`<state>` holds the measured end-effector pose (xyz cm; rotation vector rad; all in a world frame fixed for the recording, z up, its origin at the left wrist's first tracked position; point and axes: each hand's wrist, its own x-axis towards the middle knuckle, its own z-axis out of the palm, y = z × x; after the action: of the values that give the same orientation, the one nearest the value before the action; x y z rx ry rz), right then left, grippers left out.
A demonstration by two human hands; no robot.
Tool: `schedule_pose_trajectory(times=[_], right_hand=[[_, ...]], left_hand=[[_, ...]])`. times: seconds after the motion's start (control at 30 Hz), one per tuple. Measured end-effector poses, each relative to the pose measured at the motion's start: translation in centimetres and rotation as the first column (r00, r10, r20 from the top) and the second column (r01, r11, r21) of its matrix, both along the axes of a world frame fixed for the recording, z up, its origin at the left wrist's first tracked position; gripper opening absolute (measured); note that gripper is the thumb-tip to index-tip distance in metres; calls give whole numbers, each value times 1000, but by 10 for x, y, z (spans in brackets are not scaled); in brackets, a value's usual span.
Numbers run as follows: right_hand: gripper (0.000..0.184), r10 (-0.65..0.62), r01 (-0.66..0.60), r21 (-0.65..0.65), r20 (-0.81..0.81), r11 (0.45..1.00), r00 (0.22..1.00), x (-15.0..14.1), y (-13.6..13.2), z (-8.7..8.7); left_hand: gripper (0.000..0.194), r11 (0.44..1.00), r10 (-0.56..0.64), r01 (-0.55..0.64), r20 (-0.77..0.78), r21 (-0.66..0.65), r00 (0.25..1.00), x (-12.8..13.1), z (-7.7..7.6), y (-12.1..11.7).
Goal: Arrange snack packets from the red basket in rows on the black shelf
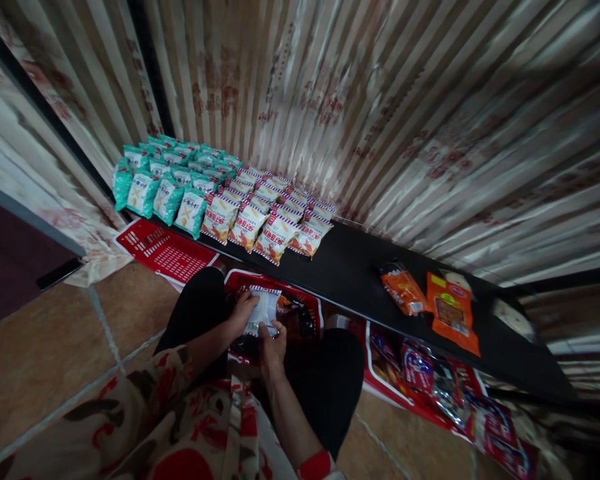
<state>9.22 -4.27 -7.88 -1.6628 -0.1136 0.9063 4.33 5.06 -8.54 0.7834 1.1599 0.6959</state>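
Note:
Between both hands, above a red basket (316, 299), is a small snack bag (266, 307) with a pale side up and a striped edge. My left hand (243, 312) is closed on its left side. At its lower right corner, my right hand (274, 340) pinches it. Dark and orange packets (291, 303) lie in the basket beneath. On the black shelf (350, 267) ahead, white-and-orange snack bags (276, 237) with striped edges stand in rows, next to rows of green snack bags (190, 210).
Two orange packets, one smaller (404, 291) and one flat (451, 310), lie on the shelf's right part. A red basket (417, 410) with dark packets sits below right; another red basket (167, 252) is at left. A striped curtain (300, 80) hangs behind.

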Motion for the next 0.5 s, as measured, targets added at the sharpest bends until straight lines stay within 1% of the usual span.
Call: schedule_pose_trajectory(times=[0.13,0.27,0.5], right_hand=[[40,14,-13,-16,58,1000,998,-3,-4,-6],[39,17,-17,-2,74,1000,997,-4,-8,-10],[40,87,-85,-18,108,996,990,-5,-10,-1]], left_hand=[[23,999,34,-34,0,-36,999,2,2,-3],[22,998,59,-60,-18,-33,998,4,-2,-5],[15,996,86,-86,-46,2,995,5,-10,-3]])
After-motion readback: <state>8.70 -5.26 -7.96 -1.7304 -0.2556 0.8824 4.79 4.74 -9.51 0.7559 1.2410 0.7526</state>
